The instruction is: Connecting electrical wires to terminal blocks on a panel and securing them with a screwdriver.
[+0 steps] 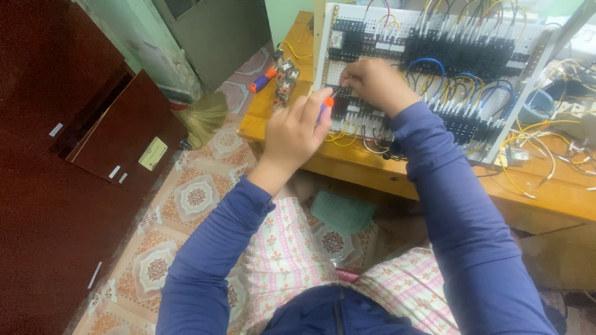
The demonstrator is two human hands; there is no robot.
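A white perforated wiring panel (562,46) leans on a wooden table (559,198), packed with black terminal blocks and relays joined by blue, yellow and white wires. My left hand (297,133) grips a small screwdriver (325,107) with an orange and blue handle, its tip hidden against a black terminal block (340,104) at the panel's lower left. My right hand (374,82) is closed at the same spot, fingertips pinching at the block; what they pinch is hidden. Both arms wear blue sleeves.
A second orange and blue screwdriver (263,80) and a small relay part (287,79) lie on the table's left end. Loose yellow wires (540,158) spread at right. A dark red cabinet (74,155), a broom (205,115) and a green cloth (341,211) stand around on the patterned floor.
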